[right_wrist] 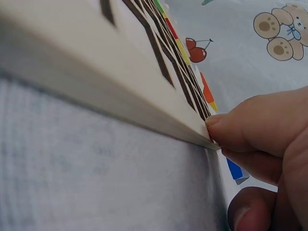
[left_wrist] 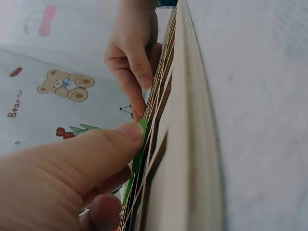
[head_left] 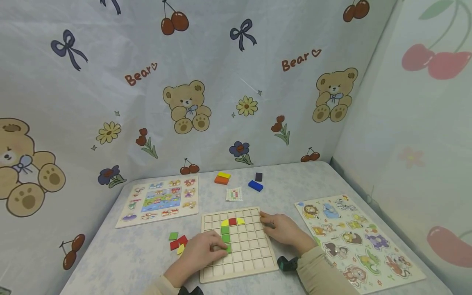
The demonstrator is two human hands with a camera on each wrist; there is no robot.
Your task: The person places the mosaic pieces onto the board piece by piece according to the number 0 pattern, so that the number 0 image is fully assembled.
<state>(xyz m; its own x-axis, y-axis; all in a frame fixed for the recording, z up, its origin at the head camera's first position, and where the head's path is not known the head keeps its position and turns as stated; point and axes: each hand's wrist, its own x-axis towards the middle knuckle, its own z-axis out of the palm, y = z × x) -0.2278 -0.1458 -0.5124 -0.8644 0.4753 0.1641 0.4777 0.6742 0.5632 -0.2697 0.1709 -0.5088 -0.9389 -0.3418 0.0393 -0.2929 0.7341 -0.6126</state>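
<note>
A wooden grid board (head_left: 255, 244) lies on the table in front of me. On it sit a red tile (head_left: 232, 221), yellow pieces to either side of it, and green tiles (head_left: 225, 234) in a column below. At the lower end of that column my left hand (head_left: 200, 250) pinches a green square tile (head_left: 229, 248); its thumb lies on the tile in the left wrist view. My right hand (head_left: 284, 230) grips the board's far right corner, thumb (right_wrist: 224, 126) on the top edge and fingers against the side.
Loose red tiles (head_left: 174, 245), a green one and a yellow one lie left of the board. Behind it are a small pattern card (head_left: 234, 194), a blue block (head_left: 255, 185) and an orange block (head_left: 221, 180). Picture puzzles stand left (head_left: 125, 219) and right (head_left: 402, 282).
</note>
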